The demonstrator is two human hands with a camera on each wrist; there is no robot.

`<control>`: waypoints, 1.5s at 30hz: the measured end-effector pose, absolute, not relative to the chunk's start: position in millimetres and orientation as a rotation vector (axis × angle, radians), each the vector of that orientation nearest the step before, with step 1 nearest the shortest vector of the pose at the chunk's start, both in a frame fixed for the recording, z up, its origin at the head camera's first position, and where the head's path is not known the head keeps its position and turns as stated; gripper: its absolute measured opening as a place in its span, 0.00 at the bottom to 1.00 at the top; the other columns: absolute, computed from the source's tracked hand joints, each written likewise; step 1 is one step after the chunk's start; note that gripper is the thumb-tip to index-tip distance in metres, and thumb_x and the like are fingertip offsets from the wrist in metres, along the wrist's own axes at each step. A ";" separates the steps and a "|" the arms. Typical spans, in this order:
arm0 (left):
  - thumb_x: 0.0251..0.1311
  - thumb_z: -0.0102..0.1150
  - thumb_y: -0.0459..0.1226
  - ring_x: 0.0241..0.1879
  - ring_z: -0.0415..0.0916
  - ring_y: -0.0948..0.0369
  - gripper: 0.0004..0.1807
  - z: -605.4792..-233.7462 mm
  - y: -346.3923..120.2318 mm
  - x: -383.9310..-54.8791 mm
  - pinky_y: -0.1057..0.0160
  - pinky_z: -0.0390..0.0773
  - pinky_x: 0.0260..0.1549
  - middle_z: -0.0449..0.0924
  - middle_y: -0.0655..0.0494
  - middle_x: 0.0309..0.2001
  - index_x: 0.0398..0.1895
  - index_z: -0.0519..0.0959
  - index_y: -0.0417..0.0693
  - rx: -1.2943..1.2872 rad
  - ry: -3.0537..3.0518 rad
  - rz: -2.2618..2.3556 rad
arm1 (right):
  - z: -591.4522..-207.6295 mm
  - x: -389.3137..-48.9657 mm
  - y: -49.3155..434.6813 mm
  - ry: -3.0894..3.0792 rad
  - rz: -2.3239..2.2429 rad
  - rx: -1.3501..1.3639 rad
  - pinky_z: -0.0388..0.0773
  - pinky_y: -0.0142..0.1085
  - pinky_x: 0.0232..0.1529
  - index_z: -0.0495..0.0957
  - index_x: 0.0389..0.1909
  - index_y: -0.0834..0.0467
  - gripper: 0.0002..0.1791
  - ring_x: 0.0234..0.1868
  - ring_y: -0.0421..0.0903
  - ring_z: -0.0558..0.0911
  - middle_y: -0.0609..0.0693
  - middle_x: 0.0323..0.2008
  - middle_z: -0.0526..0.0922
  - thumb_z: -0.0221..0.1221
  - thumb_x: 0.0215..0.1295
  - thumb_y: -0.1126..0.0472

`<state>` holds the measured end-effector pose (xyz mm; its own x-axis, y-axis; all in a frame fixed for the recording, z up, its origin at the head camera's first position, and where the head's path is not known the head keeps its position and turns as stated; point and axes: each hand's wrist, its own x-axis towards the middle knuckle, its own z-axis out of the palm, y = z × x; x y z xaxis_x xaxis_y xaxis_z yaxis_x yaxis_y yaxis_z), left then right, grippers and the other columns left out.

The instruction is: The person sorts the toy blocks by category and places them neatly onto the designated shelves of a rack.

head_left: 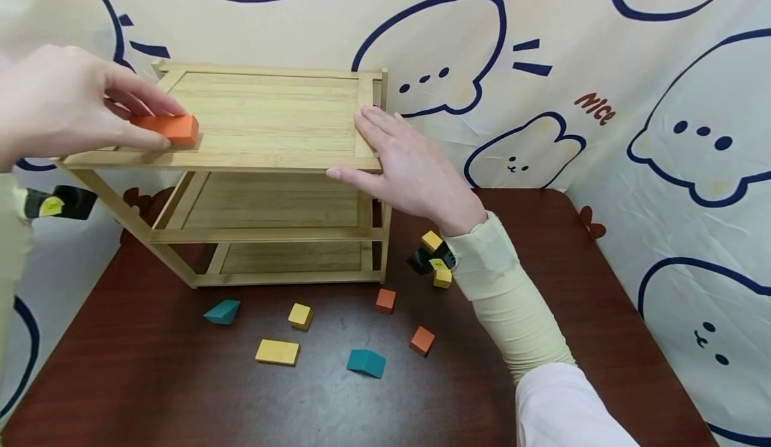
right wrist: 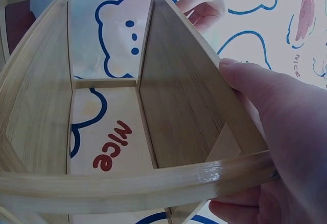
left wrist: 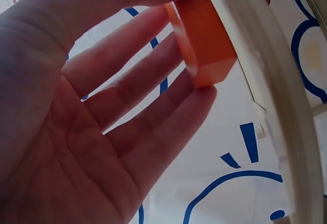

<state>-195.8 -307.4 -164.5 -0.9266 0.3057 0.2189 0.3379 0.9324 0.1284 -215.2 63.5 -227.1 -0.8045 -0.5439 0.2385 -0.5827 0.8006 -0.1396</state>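
Observation:
My left hand [head_left: 90,102] pinches an orange rectangular block [head_left: 183,130] between thumb and fingers, over the left end of the wooden shelf's top board. In the left wrist view the block [left wrist: 210,43] lies close against the shelf's pale rail [left wrist: 255,50]. My right hand [head_left: 409,162] rests on the right end of the wooden shelf [head_left: 265,122], its fingers stretched flat over the top and its thumb along the front edge. The right wrist view shows that thumb [right wrist: 242,73] against the edge of the top board [right wrist: 189,86].
Below the top board are two lower tiers. On the dark brown table [head_left: 181,380] in front lie a yellow cube [head_left: 300,316], a yellow rectangular block [head_left: 277,352], teal blocks [head_left: 366,363] and orange-red cubes [head_left: 422,340]. More yellow blocks [head_left: 442,278] lie by the right wrist. Patterned cloth [head_left: 542,5] hangs behind.

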 end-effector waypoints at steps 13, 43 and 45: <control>0.54 0.73 0.30 0.37 0.80 0.42 0.19 -169.5 -312.2 -205.0 0.69 0.74 0.21 0.81 0.33 0.43 0.50 0.84 0.33 -0.498 -3.000 -0.271 | -228.1 -215.0 63.7 -2.783 0.322 0.903 0.44 0.35 0.75 0.53 0.81 0.56 0.55 0.79 0.46 0.50 0.50 0.80 0.51 0.44 0.65 0.21; 0.65 0.68 0.44 0.63 0.68 0.37 0.28 -167.3 -296.3 -166.0 0.81 0.55 0.56 0.73 0.37 0.67 0.66 0.78 0.43 -0.328 -2.648 -0.602 | -226.9 -214.2 64.7 -2.789 0.317 0.886 0.46 0.36 0.75 0.53 0.81 0.55 0.55 0.79 0.45 0.51 0.49 0.80 0.51 0.45 0.65 0.21; 0.64 0.69 0.44 0.61 0.71 0.38 0.27 -169.8 -291.5 -160.3 0.82 0.57 0.52 0.75 0.37 0.65 0.64 0.80 0.44 -0.356 -2.607 -0.563 | -226.8 -214.0 65.4 -2.782 0.315 0.891 0.46 0.36 0.75 0.53 0.81 0.55 0.55 0.79 0.46 0.51 0.49 0.80 0.51 0.45 0.65 0.21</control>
